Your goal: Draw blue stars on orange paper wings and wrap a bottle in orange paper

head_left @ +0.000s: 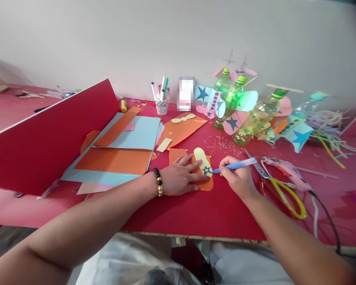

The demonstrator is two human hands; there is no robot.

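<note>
My left hand (179,177), with a beaded bracelet at the wrist, lies flat with fingers spread over orange paper pieces (207,185). Its fingertips touch the edge of a rounded pale yellow strip (200,155), which lies on the orange paper. A dark blue star (207,170) is drawn near the strip's lower end. To the right, my right hand (235,176) is closed round a blue marker (239,164), whose tip points left at the star's right edge. Another orange piece (177,154) is partly under my left hand.
Orange and light blue sheets (127,134) lie left beside a red upright board (56,138). Behind stand a marker cup (161,106) and decorated bottles (255,116). Yellow-handled scissors (299,211) and a pink glue gun (292,176) lie right on the red table (178,221).
</note>
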